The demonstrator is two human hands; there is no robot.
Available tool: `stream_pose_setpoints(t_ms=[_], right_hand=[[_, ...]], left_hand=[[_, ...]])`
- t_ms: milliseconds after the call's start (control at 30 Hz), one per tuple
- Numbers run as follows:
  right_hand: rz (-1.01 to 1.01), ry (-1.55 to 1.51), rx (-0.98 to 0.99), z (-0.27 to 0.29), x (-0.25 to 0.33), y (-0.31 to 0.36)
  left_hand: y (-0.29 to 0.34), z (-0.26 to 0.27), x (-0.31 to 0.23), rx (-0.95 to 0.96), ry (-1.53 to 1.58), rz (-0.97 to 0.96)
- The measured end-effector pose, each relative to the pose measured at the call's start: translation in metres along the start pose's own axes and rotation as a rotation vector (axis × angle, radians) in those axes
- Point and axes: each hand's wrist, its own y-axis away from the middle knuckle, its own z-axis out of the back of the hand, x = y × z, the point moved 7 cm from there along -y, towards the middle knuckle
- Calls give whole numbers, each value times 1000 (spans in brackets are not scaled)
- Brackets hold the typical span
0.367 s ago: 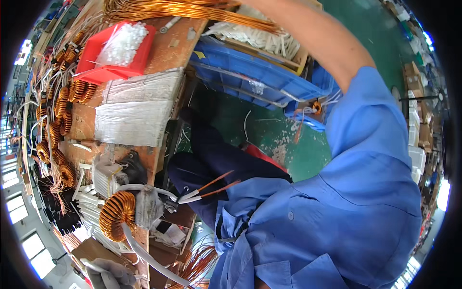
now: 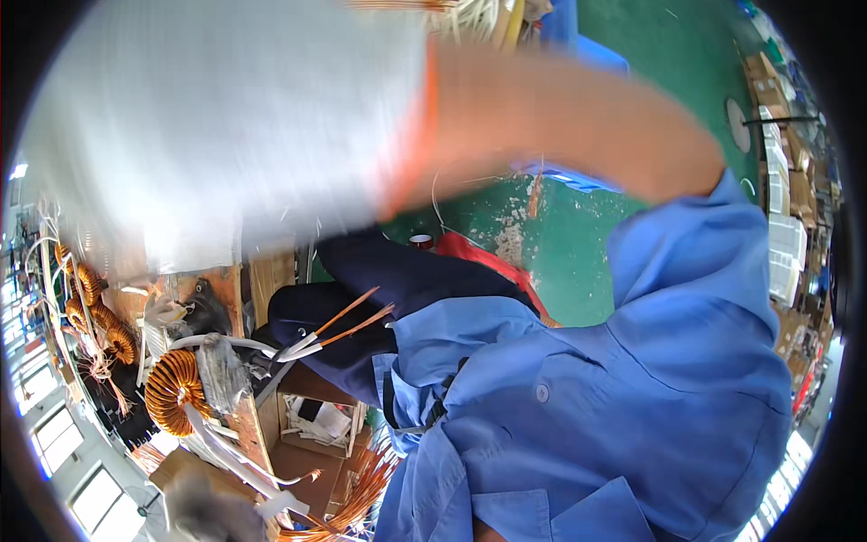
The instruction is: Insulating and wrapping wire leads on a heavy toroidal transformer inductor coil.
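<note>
My right hand (image 2: 226,117), in a white glove with an orange cuff, fills the upper left close to the camera. Motion smears its fingers, so neither their pose nor anything in them can be made out. At the lower left is my left hand (image 2: 217,510) in a grey glove, also blurred, beside a white sleeve piece near the end of a sleeved lead. That lead (image 2: 221,452) runs from a copper-wound toroidal coil (image 2: 173,393), which rests against a grey wrapped block (image 2: 223,372) on the bench. Two white-sleeved leads with bare copper ends (image 2: 339,327) point toward my lap.
More copper coils (image 2: 90,285) lie along the bench's far side. Below the bench edge is an open cardboard box (image 2: 312,461) with loose copper wires (image 2: 366,483) beside it. A blue crate (image 2: 578,176) and a red object (image 2: 479,257) are on the green floor (image 2: 578,244).
My right hand has swung from beyond the top edge down and left, covering the red bin and white sheets. The view has shifted, so the coil appears farther left. My left hand has become blurred.
</note>
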Motion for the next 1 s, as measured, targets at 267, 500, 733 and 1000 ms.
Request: stream_pose_setpoints(t_ms=[267, 500, 733, 1000], right_hand=[[-432, -518, 976, 13, 106, 247], [-1120, 35, 927, 110, 43, 453], [-1230, -381, 654, 11, 42, 376], [-586, -842, 775, -52, 124, 200]], left_hand=[[-16, -12, 18, -170, -419, -269], [24, 28, 24, -816, 18, 29], [27, -74, 48, -491, 279, 138], [31, -63, 74, -205, 370, 325]])
